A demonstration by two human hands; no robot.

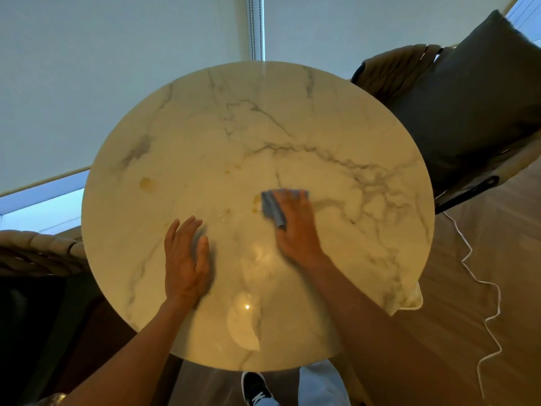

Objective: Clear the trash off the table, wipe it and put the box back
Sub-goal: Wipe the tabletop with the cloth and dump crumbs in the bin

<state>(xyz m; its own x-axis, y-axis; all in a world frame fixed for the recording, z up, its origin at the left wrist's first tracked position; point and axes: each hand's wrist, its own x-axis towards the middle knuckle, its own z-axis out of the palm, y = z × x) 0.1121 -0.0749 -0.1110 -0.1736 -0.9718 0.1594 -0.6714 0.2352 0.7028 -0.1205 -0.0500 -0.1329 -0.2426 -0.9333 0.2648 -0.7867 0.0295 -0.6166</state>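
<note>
A round white marble table (pixel 292 112) fills the view. My right hand (pixel 295 227) presses a blue cloth (pixel 272 208) flat on the tabletop right of centre, fingers spread over it; the hand is blurred. My left hand (pixel 186 259) lies flat on the marble to the left of it, fingers apart, holding nothing. Yellowish stains mark the surface: one (pixel 146 184) at the left, small ones (pixel 231 167) near the centre, and one (pixel 256 200) beside the cloth. No box or trash shows on the table.
A chair with a dark grey cushion (pixel 474 104) stands at the table's far right. Another woven chair (pixel 38 253) is at the left. A white cord (pixel 483 288) runs across the wooden floor on the right. My shoe (pixel 256 388) shows below the table's near edge.
</note>
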